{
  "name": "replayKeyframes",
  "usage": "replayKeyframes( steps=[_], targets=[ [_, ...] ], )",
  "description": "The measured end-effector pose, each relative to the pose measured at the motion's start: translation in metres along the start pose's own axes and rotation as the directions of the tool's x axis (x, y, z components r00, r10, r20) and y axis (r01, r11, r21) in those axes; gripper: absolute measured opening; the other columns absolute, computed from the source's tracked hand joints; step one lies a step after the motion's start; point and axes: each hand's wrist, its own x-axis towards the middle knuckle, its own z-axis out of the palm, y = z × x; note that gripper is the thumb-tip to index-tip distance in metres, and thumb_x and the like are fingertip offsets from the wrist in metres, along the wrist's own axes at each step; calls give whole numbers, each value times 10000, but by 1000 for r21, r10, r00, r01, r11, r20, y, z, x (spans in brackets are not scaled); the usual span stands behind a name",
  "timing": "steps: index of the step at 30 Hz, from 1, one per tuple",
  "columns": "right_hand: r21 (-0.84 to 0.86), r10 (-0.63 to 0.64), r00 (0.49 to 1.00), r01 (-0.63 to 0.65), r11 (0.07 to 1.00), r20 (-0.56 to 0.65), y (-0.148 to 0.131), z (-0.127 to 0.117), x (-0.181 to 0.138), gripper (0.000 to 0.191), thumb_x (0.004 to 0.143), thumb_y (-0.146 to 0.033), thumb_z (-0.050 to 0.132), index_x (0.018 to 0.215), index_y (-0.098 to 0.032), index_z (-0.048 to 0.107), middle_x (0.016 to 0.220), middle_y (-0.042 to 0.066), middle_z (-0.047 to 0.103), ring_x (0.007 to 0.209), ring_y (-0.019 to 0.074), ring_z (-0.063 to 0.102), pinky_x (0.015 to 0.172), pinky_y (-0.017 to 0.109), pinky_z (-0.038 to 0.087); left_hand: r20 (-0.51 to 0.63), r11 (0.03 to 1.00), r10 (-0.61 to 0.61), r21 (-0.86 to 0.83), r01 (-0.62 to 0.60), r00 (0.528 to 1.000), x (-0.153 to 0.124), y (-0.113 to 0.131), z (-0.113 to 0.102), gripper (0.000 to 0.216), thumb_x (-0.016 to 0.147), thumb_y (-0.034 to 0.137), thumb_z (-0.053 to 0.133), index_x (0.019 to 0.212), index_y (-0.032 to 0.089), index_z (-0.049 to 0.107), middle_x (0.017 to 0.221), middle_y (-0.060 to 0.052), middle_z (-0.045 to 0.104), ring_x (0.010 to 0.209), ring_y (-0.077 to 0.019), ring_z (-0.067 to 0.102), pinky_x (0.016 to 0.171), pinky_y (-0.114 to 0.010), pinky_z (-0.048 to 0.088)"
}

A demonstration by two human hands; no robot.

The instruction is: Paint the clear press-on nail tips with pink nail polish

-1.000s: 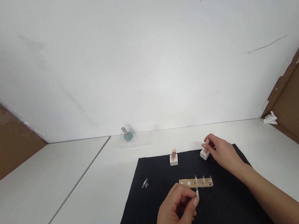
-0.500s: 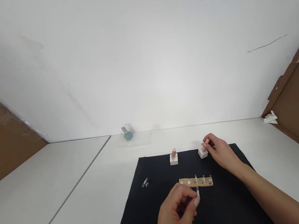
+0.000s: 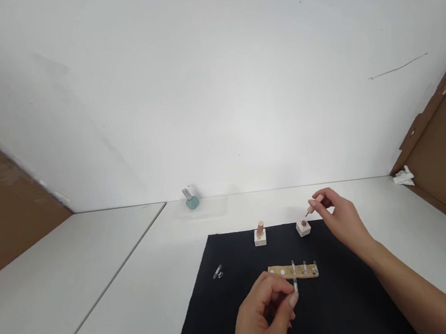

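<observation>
My right hand (image 3: 341,217) pinches the pink cap of a nail polish brush (image 3: 315,204), its thin dark bristles pointing down and left. Just below the brush tip, an uncapped nail polish bottle (image 3: 303,228) in a white cube holder shows its open neck. In the front, my left hand (image 3: 267,313) is closed on a clear false nail (image 3: 295,286), held upright between thumb and fingertips. Behind that nail lies a tan strip (image 3: 288,271) with white dots at its left and several clear nail tips standing on stands at its right.
A capped pink nail polish bottle (image 3: 260,233) stands on the black mat (image 3: 233,252). Another clear nail on a stand (image 3: 218,271) is at the mat's left. Behind is a clear tray (image 3: 215,207) with a teal polish bottle (image 3: 192,200). White tissue (image 3: 403,176) lies by the right wall.
My right hand has pulled the capped brush out of the bottle and moved it up and right, exposing the bottle's neck. My left hand keeps the nail in place.
</observation>
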Motion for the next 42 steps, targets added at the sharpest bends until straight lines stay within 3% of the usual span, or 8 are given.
replayKeyframes(
  steps=[5, 10, 16, 24, 28, 38, 42],
  targets=[
    [134, -29, 999, 26, 991, 19, -26, -17, -4, 328, 966, -553, 574, 861, -243, 596, 793, 39, 754, 757, 213, 647, 710, 322, 496, 22, 995, -62, -78, 63, 998, -2, 3, 0, 133, 813, 324, 798, 766, 212, 746, 669, 18, 669, 624, -154, 658, 560, -209, 558],
    [267, -56, 968, -12, 964, 244, -62, -11, -30, 310, 960, -507, 620, 803, -241, 591, 679, -7, 703, 678, 179, 622, 672, 294, 484, -21, 989, 42, -141, -45, 999, -7, 9, 3, 121, 846, 281, 774, 757, 208, 738, 718, 9, 703, 627, -141, 660, 607, -212, 575],
    [204, -15, 919, -72, 976, 395, -82, -1, -53, 340, 940, -458, 648, 720, -247, 496, 616, -28, 675, 615, 154, 510, 599, 275, 420, -36, 976, 183, -110, -186, 982, -9, 8, 3, 159, 896, 280, 728, 748, 220, 731, 796, -6, 723, 665, -151, 676, 636, -224, 592],
    [217, -57, 909, -38, 975, 413, -83, -4, -54, 337, 958, -410, 640, 705, -255, 481, 605, -38, 706, 602, 156, 513, 605, 278, 434, -41, 958, 280, 80, -276, 959, -8, 9, 0, 124, 886, 224, 705, 766, 236, 736, 807, -18, 745, 697, -174, 674, 637, -234, 546],
    [206, -76, 893, -18, 978, 443, -84, -1, -56, 338, 956, -396, 644, 694, -253, 485, 608, -39, 707, 616, 156, 530, 632, 282, 446, -45, 950, 305, 78, -302, 951, -8, 14, 0, 141, 883, 190, 684, 758, 243, 721, 803, -4, 744, 682, -164, 662, 625, -221, 523],
    [163, -40, 956, -9, 987, 290, -76, -1, -50, 326, 952, -428, 656, 717, -256, 509, 632, -33, 732, 627, 165, 606, 615, 271, 471, -28, 944, 317, 105, -312, 948, -9, 16, -1, 138, 865, 195, 703, 741, 243, 739, 774, -23, 755, 705, -189, 703, 660, -245, 562],
    [139, -38, 948, -7, 990, 316, -79, -7, -52, 340, 947, -446, 659, 706, -261, 508, 630, -25, 718, 640, 175, 584, 611, 277, 462, -14, 934, 345, 108, -342, 938, -8, 15, -1, 171, 857, 131, 689, 756, 259, 738, 786, 4, 760, 707, -172, 700, 666, -224, 542]
  ],
)
